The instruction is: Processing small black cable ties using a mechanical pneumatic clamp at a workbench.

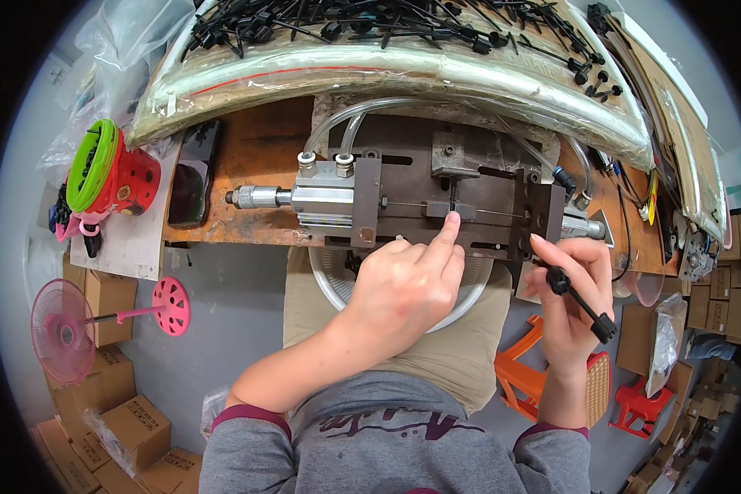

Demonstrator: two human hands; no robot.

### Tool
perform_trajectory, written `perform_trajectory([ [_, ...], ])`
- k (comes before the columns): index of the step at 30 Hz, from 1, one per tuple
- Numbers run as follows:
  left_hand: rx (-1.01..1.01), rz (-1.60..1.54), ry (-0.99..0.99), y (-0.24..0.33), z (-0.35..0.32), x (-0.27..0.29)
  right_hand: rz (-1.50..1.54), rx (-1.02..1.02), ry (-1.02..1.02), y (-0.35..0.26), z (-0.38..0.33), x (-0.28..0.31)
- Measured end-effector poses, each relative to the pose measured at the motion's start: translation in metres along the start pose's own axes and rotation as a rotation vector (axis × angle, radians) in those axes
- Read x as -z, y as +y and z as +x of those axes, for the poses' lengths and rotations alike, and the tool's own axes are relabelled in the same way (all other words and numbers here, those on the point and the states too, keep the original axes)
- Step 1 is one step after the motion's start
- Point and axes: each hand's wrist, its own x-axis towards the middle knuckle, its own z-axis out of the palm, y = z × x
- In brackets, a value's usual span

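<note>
My left hand (407, 281) reaches over the front of a dark metal fixture (403, 177), its index finger stretched out and the other fingers bent. That fingertip touches a small dark block (439, 210) at the middle of the fixture. A thin dark upright piece stands at the block, below a grey metal bracket (455, 165). At the fixture's right end my right hand (580, 284) is closed on a black plastic rod part (582, 305), with a round knob at one end and a ribbed cap at the other. The part slants down to the right.
Air cylinders (325, 198) with clear hoses flank the fixture. Behind lies a plastic-wrapped tray (370, 72) heaped with black rod parts. A red bucket (132, 177) and a dark phone-like slab (194, 174) are at left. Below the bench edge sits a white basin (325, 288) on my lap.
</note>
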Motion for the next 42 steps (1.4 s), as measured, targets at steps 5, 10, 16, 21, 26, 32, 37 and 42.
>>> perform_trajectory([
  [5, 0.013, 0.004, -0.023, 0.001, 0.001, 0.001, -0.214, 0.254, 0.06, 0.006, -0.005, -0.003],
  [10, 0.069, -0.135, 0.057, 0.0, -0.001, -0.005, -0.281, 0.423, 0.104, 0.018, -0.009, -0.009],
  [16, 0.322, -0.587, 0.19, 0.01, -0.012, -0.006, -0.292, 0.527, 0.123, 0.023, -0.003, -0.013],
  [21, 0.175, -0.44, 0.42, -0.027, -0.007, 0.073, -0.293, 0.504, 0.158, 0.019, -0.004, -0.014],
  [26, 0.042, 0.245, 0.889, -0.131, 0.04, 0.182, -0.282, 0.479, 0.2, 0.02, -0.011, -0.021],
  [32, 0.094, 0.708, 1.031, -0.178, 0.062, 0.221, -0.24, 0.478, 0.159, 0.009, -0.01, -0.033],
  [37, -0.042, -0.59, 0.216, -0.049, 0.032, 0.094, -0.323, 0.557, 0.066, 0.006, 0.001, -0.032],
  [42, 0.063, -0.783, 0.151, -0.012, 0.003, 0.05, -0.313, 0.716, -0.004, 0.003, 0.013, -0.039],
])
